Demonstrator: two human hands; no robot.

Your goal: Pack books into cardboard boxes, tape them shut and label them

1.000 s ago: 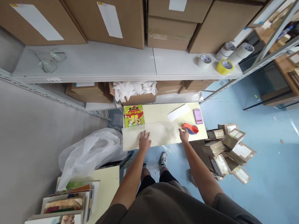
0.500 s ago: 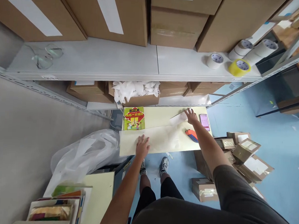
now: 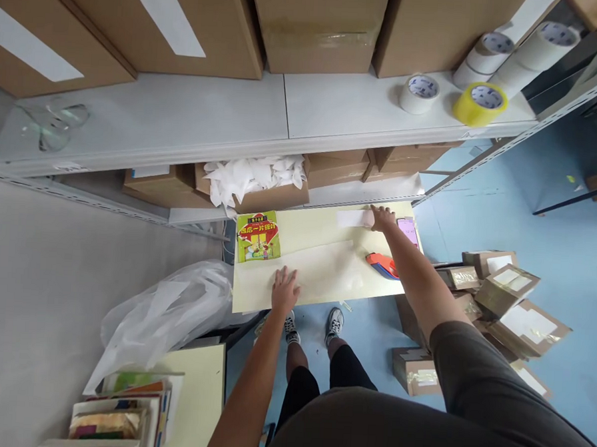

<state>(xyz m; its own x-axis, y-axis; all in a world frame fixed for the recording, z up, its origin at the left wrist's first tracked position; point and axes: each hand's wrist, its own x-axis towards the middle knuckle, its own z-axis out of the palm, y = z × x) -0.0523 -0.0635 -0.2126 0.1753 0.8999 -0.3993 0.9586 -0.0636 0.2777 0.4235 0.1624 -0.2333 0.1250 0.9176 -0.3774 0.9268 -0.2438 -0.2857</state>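
Head view: my right hand (image 3: 383,218) is stretched out to the far edge of the table (image 3: 313,225), fingers curled down onto the right end of a white slip (image 3: 351,218). I cannot tell whether they pinch it or only rest on it. The slip lies flat along the table's back edge, just left of my hand. A phone (image 3: 409,232) lies just beside that hand on the right. My forearm passes over a red and blue tape gun (image 3: 380,264) near the table's right front.

My left hand (image 3: 285,289) lies flat, fingers spread, holding nothing. Its palm presses on the near edge of a pale sheet (image 3: 326,270) that spreads across the front of the table.

A book (image 3: 258,236) with a green and red cover lies at the table's left back corner, apart from both hands. Behind it, a box (image 3: 253,181) of white bags sits under the shelf (image 3: 184,121). Tape rolls (image 3: 480,99) stand on the shelf at the right. Brown parcels (image 3: 505,298) are heaped on the blue floor to my right, and a clear bag (image 3: 168,310) slumps to my left.
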